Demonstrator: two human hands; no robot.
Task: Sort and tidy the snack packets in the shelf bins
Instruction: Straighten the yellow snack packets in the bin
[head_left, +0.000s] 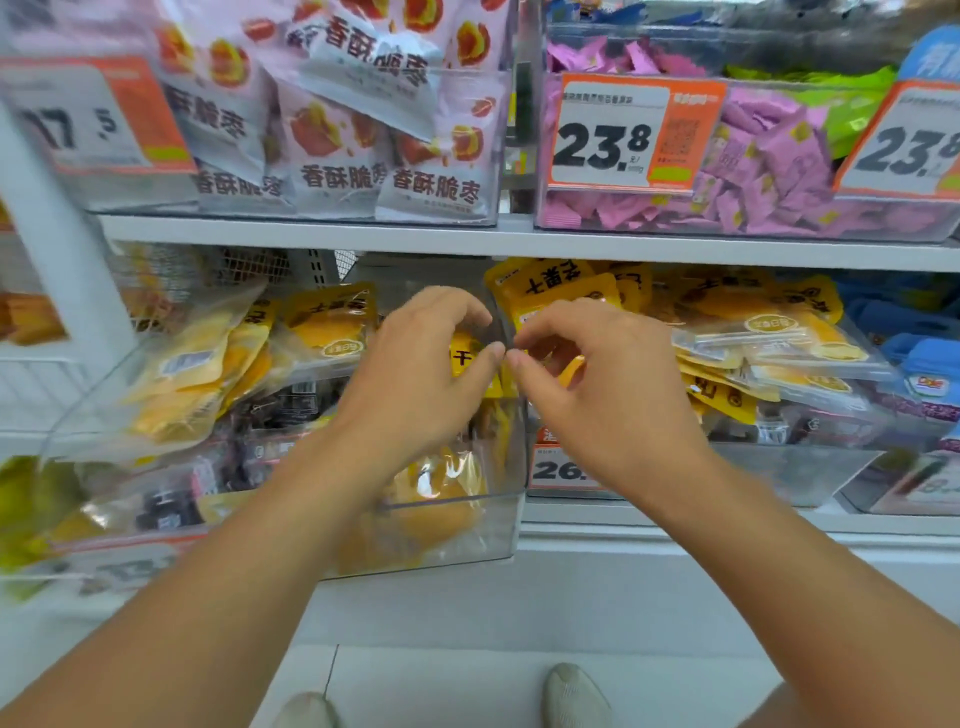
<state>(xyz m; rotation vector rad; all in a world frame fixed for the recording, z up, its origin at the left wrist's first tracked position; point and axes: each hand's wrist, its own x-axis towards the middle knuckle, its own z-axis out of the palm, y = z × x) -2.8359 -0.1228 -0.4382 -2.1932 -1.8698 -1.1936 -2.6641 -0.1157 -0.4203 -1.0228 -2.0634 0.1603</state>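
Yellow snack packets (550, 296) heaped in the clear bins (457, 525) on the lower shelf (571, 241) — both hands up at the divider, left hand (415, 374) and right hand (597, 384) curled, fingertips nearly touching — whether they pinch a packet, can't tell.

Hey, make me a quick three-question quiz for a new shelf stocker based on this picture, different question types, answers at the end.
1. True or false: the left hand and right hand meet fingertip to fingertip over the lower shelf's clear bin.
2. Multiple choice: the packets in the upper-right bin behind the 23.8 price tag are mostly A) pink B) black C) white.
3. Fill in: the lower shelf's packets around the hands are mostly ____ in colour.

Key: 1 true. 2 A, the pink packets. 3 yellow, the yellow packets.
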